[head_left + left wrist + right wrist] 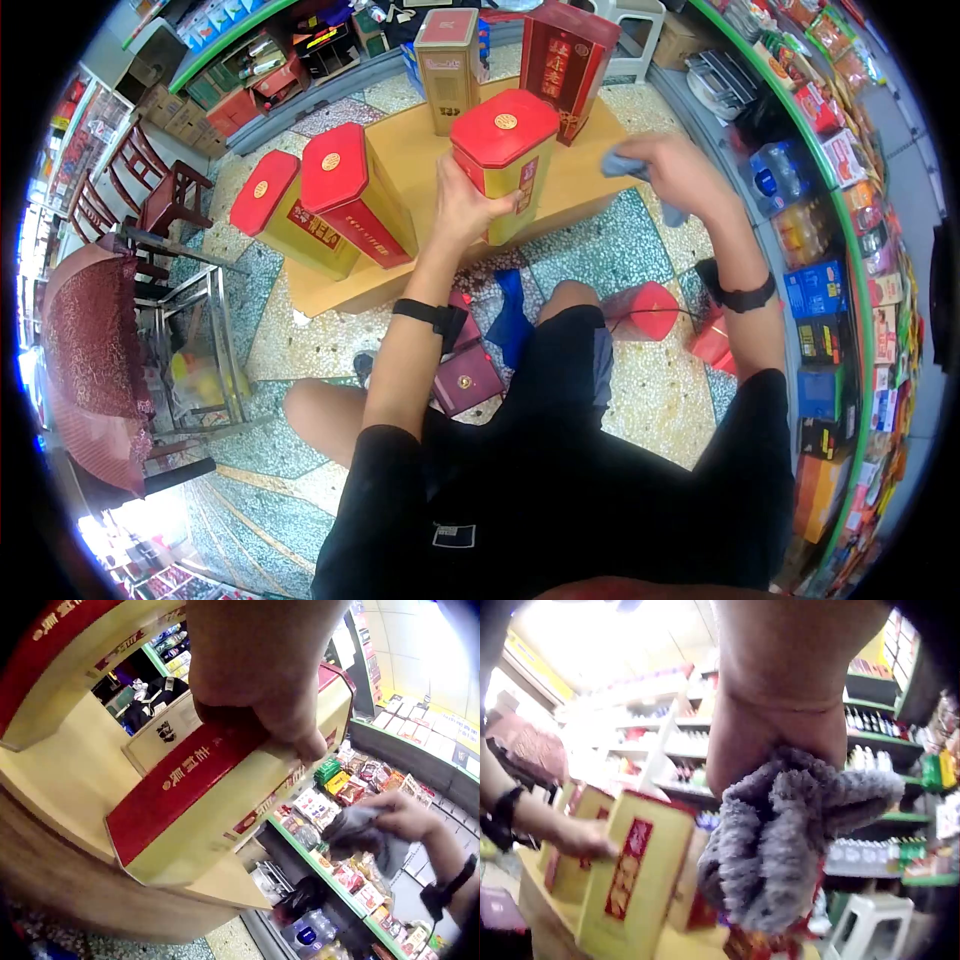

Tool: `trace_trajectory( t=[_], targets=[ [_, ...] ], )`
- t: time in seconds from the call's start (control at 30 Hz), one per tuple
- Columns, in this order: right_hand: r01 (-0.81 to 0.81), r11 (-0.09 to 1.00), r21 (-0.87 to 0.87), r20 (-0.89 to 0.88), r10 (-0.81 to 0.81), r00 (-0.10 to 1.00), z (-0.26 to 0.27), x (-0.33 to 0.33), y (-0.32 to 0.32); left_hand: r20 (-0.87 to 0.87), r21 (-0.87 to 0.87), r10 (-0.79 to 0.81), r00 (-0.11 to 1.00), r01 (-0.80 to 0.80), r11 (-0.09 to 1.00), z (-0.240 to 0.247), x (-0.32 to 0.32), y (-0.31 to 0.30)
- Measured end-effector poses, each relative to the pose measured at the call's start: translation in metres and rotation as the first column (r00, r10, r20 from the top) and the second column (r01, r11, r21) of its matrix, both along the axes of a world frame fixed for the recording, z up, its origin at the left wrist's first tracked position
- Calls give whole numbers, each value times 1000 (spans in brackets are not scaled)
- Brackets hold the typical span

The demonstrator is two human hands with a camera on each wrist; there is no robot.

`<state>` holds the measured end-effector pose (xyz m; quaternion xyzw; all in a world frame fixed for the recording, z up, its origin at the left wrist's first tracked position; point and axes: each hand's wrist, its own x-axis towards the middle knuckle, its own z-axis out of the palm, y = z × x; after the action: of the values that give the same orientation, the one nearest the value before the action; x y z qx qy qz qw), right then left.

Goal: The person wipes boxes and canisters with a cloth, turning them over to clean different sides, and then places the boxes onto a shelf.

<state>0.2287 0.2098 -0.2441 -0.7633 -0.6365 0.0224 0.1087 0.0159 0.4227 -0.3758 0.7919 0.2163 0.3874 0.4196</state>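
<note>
My left hand (463, 208) grips a tall gold box with a red lid (505, 125), thumb on one side and fingers round the other. This box stands at the near edge of a wooden table (400, 135), a little tilted in the head view. In the left wrist view the hand spans the red panel of the box (187, 795). My right hand (680, 165) is raised to the right of the box, apart from it, and holds a bunched grey fluffy cloth (772, 832). Two matching boxes, one nearer (355, 195) and one farther left (290, 215), stand on the table.
A beige-gold box (448, 70) and a dark red box (568, 65) stand at the table's back. Shelves of packaged goods (840, 150) line the right side. On the floor are a purple box (468, 381) and a red cylinder (645, 310). A wooden chair (175, 195) stands left.
</note>
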Motion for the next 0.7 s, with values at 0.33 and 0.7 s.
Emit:
trace_trajectory(
  t=[0.33,0.7],
  targets=[
    [449,798,402,-222,-391,893,-211,34,42,-6,106,615,789,-611,785,-19,21,-18],
    [466,836,289,55,-500,864,-263,18,58,87,9,917,389,-921,390,-30,55,18]
  ],
)
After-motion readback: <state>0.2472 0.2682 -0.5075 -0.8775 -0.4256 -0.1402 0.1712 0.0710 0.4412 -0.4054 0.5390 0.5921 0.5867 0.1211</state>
